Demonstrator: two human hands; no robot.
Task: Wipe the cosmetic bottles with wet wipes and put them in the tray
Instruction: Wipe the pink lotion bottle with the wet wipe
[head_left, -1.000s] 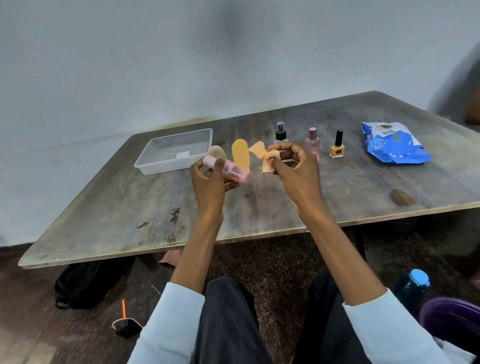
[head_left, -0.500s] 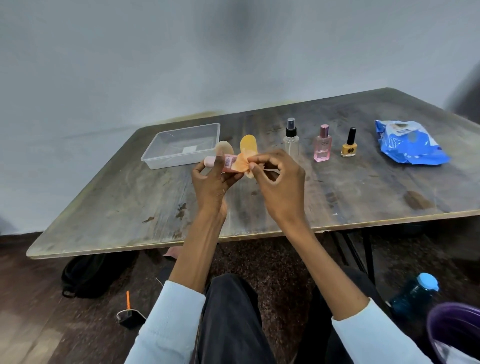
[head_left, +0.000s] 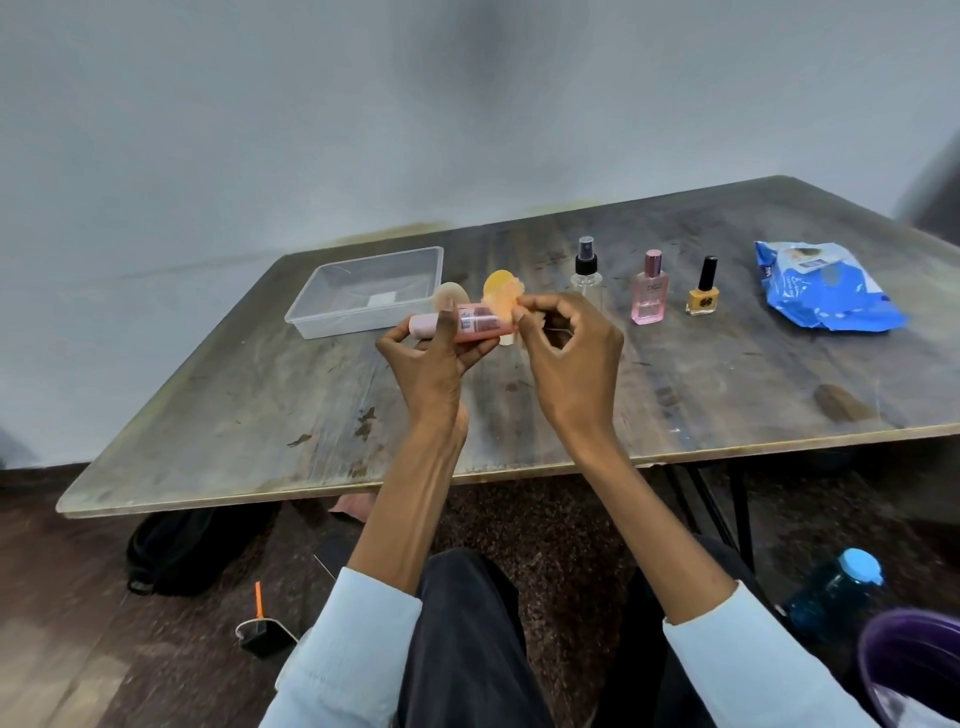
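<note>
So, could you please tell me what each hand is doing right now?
Left hand: holding the pink plastic cosmetic tube.
Right hand: pinching the orange-stained wet wipe against it.

Both forearms are bare; light blue sleeves (head_left: 358, 639) are pushed up toward the elbows, above dark trousers (head_left: 467, 649) on the lap.

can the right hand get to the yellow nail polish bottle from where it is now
Probably yes, once freed. The yellow nail polish bottle stands alone on the table, nothing blocking it, but the right hand is pinching the wipe.
</note>
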